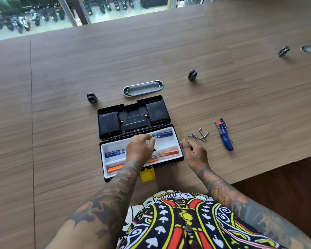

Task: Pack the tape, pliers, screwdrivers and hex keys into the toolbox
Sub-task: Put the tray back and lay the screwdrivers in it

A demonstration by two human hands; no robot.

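The black toolbox point(104, 159) lies open on the wooden table, its white tray facing up. In the tray lie a blue screwdriver point(114, 153) at the left and two orange-handled ones point(169, 153) point(115, 168). My left hand point(139, 150) hovers over the tray and pinches the shaft end of another blue screwdriver point(162, 134) along the tray's far side. My right hand point(194, 153) sits just right of the box, fingers loosely curled, holding nothing. Several hex keys point(200, 135) and two blue screwdrivers point(226, 141) point(223, 124) lie on the table to the right. No tape or pliers are in view.
The box's yellow latch point(147, 175) points toward me. A metal oval cable port point(143, 88) is set into the table behind the lid. Three small black round fittings point(92, 97) point(192, 74) point(283, 51) stand further back. The table's edge drops off at the right front.
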